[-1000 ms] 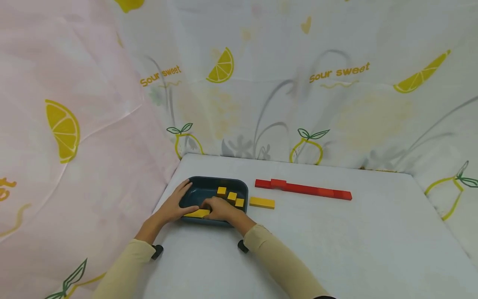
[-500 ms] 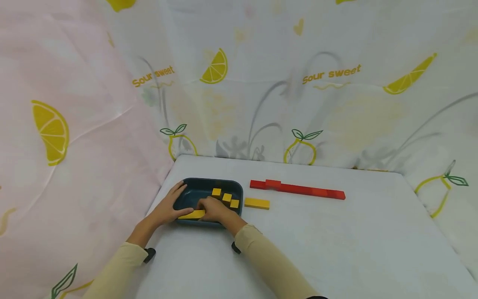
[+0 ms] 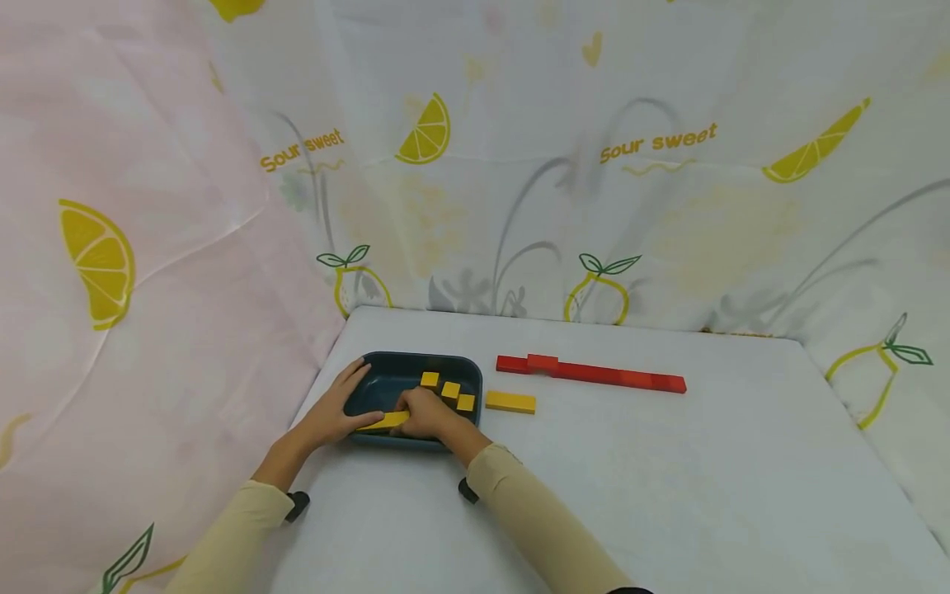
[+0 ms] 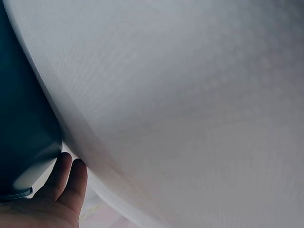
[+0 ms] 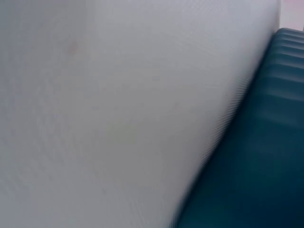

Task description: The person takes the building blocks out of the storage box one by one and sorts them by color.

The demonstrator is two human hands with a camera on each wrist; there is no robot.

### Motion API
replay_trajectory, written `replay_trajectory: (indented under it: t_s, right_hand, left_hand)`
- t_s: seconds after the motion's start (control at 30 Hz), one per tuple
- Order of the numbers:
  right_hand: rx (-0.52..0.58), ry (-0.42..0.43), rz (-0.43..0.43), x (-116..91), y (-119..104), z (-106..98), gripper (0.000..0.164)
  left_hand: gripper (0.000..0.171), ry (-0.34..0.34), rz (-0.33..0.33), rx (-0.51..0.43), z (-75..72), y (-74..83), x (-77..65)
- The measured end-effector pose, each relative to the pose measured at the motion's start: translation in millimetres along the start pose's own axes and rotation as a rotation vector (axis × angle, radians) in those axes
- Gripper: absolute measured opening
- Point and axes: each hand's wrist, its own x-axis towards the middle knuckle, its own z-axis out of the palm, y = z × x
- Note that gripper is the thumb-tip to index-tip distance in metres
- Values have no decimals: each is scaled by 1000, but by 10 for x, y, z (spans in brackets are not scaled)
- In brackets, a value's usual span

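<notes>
A dark blue tray (image 3: 386, 388) stands at the left of the white table. Over its left side spreads my left hand (image 3: 326, 419), fingers straight along the far-left rim and thumb reaching across the near-left part. In the left wrist view two fingers (image 4: 73, 185) lie against the tray's outer wall. Inside the tray my right hand (image 3: 429, 414) pinches the right end of a long yellow block (image 3: 387, 421), which tilts up slightly on that side; my left thumb overlaps its left end. The right fingertips are partly hidden. Beside them stand several yellow blocks (image 3: 449, 390).
Just right of the tray lies another long yellow block (image 3: 510, 403). Behind it a row of red blocks (image 3: 616, 377) stretches to the right, with a short red block (image 3: 543, 363) near its left end. A printed cloth (image 3: 475, 206) hangs along the back.
The head view has shifted slightly. The right end of the yellow block in my right hand has risen a little. My left hand keeps its place on the tray.
</notes>
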Motion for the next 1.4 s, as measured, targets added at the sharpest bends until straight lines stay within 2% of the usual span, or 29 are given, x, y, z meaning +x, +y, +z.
replay_trajectory:
  t_s: [0.2,0.5,0.7,0.83,0.97,1.17,1.4]
  right_hand:
    - [4,20,11,5,-4,11,35]
    - [-97,20,-3,-2,-27,11,41]
    - [-102,21,10,8,-38,1,37]
    - [-118,16,12,15,-50,21,36]
    - [-137,-4,0,4,-44,61,39]
    - [-162,-15,-24,-9,-21,86,40]
    - [-151,13,2,1,-24,33,38]
  left_hand:
    - [102,1,0,7,-2,0,-2]
    - [105,-4,-10,8,-6,-5,13]
    - [112,-17,-17,95,-65,28,12]
    - [114,-11,3,158,-99,62,10]
    - [109,-23,18,161,-75,59,7]
    - [98,3,27,161,-3,18,31]
    - [104,-9,13,162,-26,20,76]
